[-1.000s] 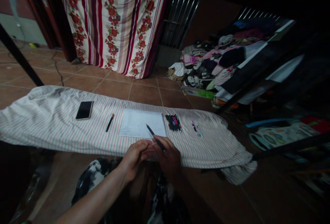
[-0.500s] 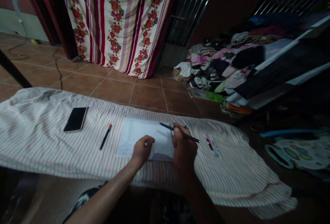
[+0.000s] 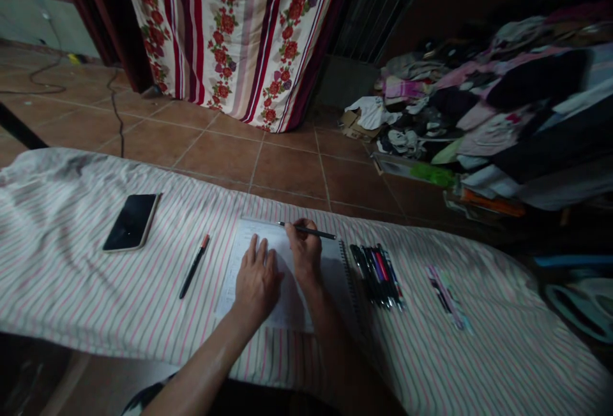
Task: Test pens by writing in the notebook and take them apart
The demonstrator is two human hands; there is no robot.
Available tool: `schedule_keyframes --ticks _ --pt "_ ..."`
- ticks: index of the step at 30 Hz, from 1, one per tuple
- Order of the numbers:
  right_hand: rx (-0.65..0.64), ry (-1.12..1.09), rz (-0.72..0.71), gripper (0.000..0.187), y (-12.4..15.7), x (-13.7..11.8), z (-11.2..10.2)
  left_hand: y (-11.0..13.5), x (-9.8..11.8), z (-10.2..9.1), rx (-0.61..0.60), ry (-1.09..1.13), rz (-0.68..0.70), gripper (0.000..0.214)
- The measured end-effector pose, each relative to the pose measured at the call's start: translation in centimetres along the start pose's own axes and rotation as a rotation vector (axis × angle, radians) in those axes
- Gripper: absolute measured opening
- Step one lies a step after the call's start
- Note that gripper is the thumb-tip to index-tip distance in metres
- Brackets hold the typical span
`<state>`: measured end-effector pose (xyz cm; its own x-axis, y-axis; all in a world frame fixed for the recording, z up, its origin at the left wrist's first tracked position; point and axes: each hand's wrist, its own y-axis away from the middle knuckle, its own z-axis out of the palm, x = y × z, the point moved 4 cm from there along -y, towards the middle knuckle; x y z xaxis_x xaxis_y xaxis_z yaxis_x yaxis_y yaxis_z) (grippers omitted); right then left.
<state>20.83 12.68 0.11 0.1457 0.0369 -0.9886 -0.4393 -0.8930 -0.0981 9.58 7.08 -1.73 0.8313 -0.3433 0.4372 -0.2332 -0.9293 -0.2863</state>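
A spiral notebook (image 3: 330, 269) lies open on a striped cloth (image 3: 71, 282) covering a low surface. My left hand (image 3: 256, 279) rests flat on the page, fingers stretched out. My right hand (image 3: 304, 251) is closed round a black pen (image 3: 311, 231), whose tip touches the upper part of the page. A row of several pens (image 3: 378, 267) lies just right of the notebook. A single pen with a red end (image 3: 194, 266) lies left of it.
A black phone (image 3: 130, 222) lies face up on the cloth at the left. Two pens (image 3: 445, 288) lie further right. Beyond the cloth are brown floor tiles, a flowered curtain (image 3: 239, 27) and a heap of clothes (image 3: 479, 103) at the right.
Both hands moved forward from the cloth's near edge onto the notebook. My left hand opened flat on the page and the pen came down onto the paper. The view moved closer.
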Motion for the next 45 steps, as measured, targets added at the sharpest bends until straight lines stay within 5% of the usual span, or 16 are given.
schedule_keyframes --ticks 6,13,38,45 --pt "-0.199 0.031 -0.026 0.034 -0.5 2.0 1.9 -0.5 -0.9 0.3 -0.026 -0.032 -0.016 0.037" --pt "-0.247 0.097 -0.032 0.027 -1.0 4.5 3.1 -0.6 -0.7 0.1 -0.087 -0.138 -0.007 0.041" --pt "-0.219 0.289 -0.241 0.016 -0.8 5.7 3.3 -0.3 -0.6 1.0 -0.1 -0.316 0.046 0.044" --pt "-0.232 0.186 -0.142 0.021 -0.7 5.7 3.0 -0.4 -0.5 0.7 -0.1 -0.31 0.041 0.042"
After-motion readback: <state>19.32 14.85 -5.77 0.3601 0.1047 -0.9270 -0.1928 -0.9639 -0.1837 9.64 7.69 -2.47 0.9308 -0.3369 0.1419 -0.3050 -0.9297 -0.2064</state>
